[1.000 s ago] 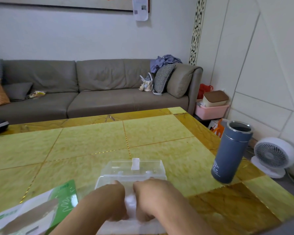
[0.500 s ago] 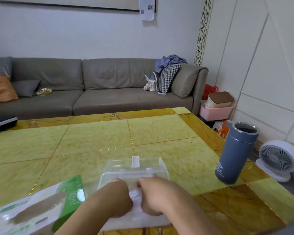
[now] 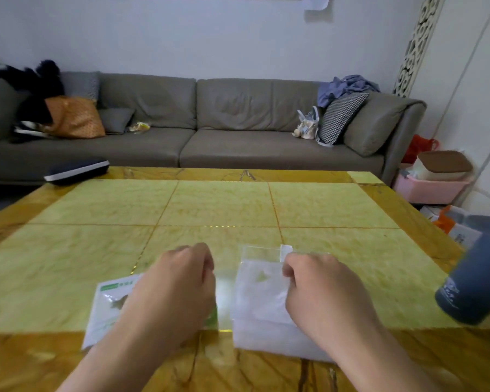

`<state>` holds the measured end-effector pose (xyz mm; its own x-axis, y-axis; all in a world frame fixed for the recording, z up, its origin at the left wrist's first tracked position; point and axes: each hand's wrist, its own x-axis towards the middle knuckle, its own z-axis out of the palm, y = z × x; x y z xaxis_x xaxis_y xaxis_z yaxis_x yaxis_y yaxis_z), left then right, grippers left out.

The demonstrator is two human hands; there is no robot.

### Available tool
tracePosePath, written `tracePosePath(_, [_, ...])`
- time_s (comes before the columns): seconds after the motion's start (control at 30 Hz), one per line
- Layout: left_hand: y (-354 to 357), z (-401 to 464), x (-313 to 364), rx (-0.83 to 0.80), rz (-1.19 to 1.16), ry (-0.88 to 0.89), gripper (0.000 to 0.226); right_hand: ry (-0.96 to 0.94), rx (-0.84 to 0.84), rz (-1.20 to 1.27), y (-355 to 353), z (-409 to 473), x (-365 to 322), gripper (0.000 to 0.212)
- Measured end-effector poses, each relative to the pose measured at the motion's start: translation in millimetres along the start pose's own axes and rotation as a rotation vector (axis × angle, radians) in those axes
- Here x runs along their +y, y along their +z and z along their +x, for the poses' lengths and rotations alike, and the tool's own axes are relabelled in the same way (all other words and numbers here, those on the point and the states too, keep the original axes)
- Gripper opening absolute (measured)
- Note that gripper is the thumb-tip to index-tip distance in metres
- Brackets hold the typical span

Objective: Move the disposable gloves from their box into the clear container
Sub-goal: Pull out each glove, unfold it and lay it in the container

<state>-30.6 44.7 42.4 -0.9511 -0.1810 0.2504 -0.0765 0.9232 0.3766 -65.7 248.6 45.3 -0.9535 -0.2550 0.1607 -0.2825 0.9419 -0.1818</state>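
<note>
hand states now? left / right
Left hand: fingers curled, over the glove box; any grip can't be told.
Right hand: curled on the gloves in the clear container.

Bare forearms, no sleeves, no rings

I was sat in someone's living room: long grey sofa piled with cushions and laundry, yellow marble coffee table right in front of me.
</note>
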Motion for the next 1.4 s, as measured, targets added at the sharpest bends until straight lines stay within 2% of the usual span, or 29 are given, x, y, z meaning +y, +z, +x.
tracePosePath(0.07, [-3, 4, -37, -0.052, 0.094, -0.193, 0.023, -0.123, 0.086, 0.068, 11, -2, -12, 0.036])
tracePosePath(0.13, [-1, 5, -64, -0.193, 0.142, -0.267, 0.032, -0.294, 0.085, 0.091, 23, -5, -28, 0.039])
tracePosePath(0.2, [4, 3, -76, -0.342, 0.214, -0.192, 0.038, -0.438, -0.002, 0.057, 37, -6, -46, 0.047])
tracePosePath(0.27, [12, 2, -82, -0.472, 0.294, -0.034, 0.039, -0.53, -0.102, -0.009, 51, -5, -65, 0.055])
tracePosePath(0.33, [14, 1, -82, -0.622, 0.421, 0.061, 0.033, -0.563, -0.181, -0.077, 64, -3, -80, 0.06])
tracePosePath(0.4, [17, 2, -86, -0.669, 0.459, 0.097, 0.025, -0.567, -0.218, -0.125, 70, 0, -88, 0.057])
tracePosePath(0.47, [17, 3, -86, -0.637, 0.365, 0.045, 0.015, -0.548, -0.219, -0.124, 72, 2, -91, 0.053])
tracePosePath(0.6, [13, 0, -80, -0.449, 0.155, -0.149, 0.037, -0.556, -0.212, -0.081, 72, 3, -89, 0.061])
tracePosePath(0.7, [12, 0, -81, -0.373, 0.104, -0.219, 0.036, -0.55, -0.212, -0.088, 75, 1, -86, 0.065])
tracePosePath(0.77, [16, 1, -86, -0.336, 0.11, -0.211, 0.032, -0.527, -0.209, -0.072, 73, -1, -88, 0.066])
tracePosePath(0.87, [20, -2, -82, -0.421, 0.143, -0.177, 0.024, -0.534, -0.222, -0.063, 75, 0, -88, 0.066])
tracePosePath(0.93, [23, -4, -79, -0.442, 0.154, -0.159, 0.028, -0.528, -0.247, -0.065, 75, -1, -88, 0.066])
tracePosePath(1.03, [17, -4, -76, -0.383, 0.099, -0.173, 0.04, -0.512, -0.246, -0.049, 72, -2, -89, 0.06])
tracePosePath(1.1, [12, -6, -72, -0.333, 0.076, -0.185, 0.037, -0.514, -0.229, -0.034, 67, -2, -89, 0.056])
tracePosePath(1.23, [2, -3, -82, -0.056, -0.074, -0.232, 0.03, -0.51, -0.216, -0.059, 66, -3, -89, 0.056])
tracePosePath(1.4, [-11, 0, -87, 0.053, -0.181, -0.188, 0.007, -0.506, -0.211, -0.074, 66, -4, -90, 0.06])
